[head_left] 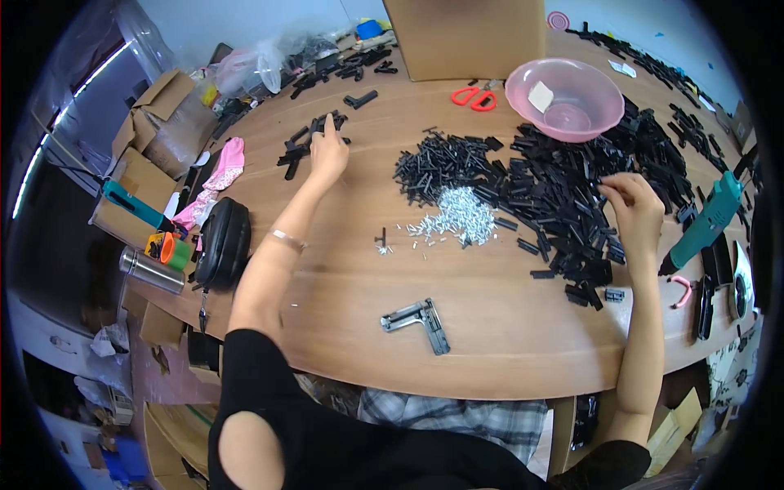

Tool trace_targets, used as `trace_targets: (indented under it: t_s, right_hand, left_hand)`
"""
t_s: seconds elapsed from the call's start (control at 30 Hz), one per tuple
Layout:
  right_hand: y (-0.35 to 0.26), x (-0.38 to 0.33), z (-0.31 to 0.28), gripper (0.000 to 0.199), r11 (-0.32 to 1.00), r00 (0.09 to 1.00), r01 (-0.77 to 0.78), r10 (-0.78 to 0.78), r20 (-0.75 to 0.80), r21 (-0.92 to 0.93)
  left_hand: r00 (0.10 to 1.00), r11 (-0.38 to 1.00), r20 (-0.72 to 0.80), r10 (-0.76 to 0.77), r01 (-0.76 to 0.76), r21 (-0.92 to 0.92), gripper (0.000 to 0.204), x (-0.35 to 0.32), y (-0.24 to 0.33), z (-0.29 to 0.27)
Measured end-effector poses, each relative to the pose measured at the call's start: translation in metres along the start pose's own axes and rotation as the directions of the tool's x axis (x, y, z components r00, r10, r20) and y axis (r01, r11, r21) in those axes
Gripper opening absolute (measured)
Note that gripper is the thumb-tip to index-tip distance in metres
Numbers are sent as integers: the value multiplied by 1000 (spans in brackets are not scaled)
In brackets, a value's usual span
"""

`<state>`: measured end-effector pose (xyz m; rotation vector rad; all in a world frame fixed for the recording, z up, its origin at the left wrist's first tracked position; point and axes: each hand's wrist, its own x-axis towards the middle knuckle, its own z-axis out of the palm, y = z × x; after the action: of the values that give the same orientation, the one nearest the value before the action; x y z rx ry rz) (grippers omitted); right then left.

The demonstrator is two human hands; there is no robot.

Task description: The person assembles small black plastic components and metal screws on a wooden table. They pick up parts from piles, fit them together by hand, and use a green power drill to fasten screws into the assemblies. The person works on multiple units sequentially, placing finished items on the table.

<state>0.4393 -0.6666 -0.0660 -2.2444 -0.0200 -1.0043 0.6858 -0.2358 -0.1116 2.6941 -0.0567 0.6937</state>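
Observation:
My left hand reaches far out to a small group of black plastic parts on the wooden table, fingers resting on them. My right hand hovers over a big heap of black plastic pieces, fingertips pinched at one piece; whether it is gripped is unclear. A pile of small silver screws lies between the hands. An L-shaped grey and black assembled part lies near the table's front edge.
A pink bowl, red-handled scissors and a cardboard box stand at the back. A teal power screwdriver rests at the right. At the left edge are a black pouch, a pink cloth and a steel flask.

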Motion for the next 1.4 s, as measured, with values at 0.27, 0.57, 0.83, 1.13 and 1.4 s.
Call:
trace_targets:
  t_s: [0.27,0.57,0.83,1.13,1.4]
  right_hand:
    - [-73,-36,14,16,592,906,-417,208,368,690]
    - [-91,-52,28,15,844,834,285,-452,316,455]
    - [-105,-66,36,15,862,880,151,-340,331,484]
    - [-113,-70,33,16,873,890,211,-357,282,440]
    - [-107,-64,23,9,913,866,-48,-164,473,406]
  left_hand:
    - [590,83,767,252,776,-625,41,-194,159,-116]
    - [743,242,540,395,483,-842,37,-237,170,-103]
    - [803,119,402,439,392,-912,41,-253,170,-109]
    - [876,387,339,343,197,-901,29,-257,170,-108]
    - [736,85,558,383,573,-815,31,-256,177,-99]
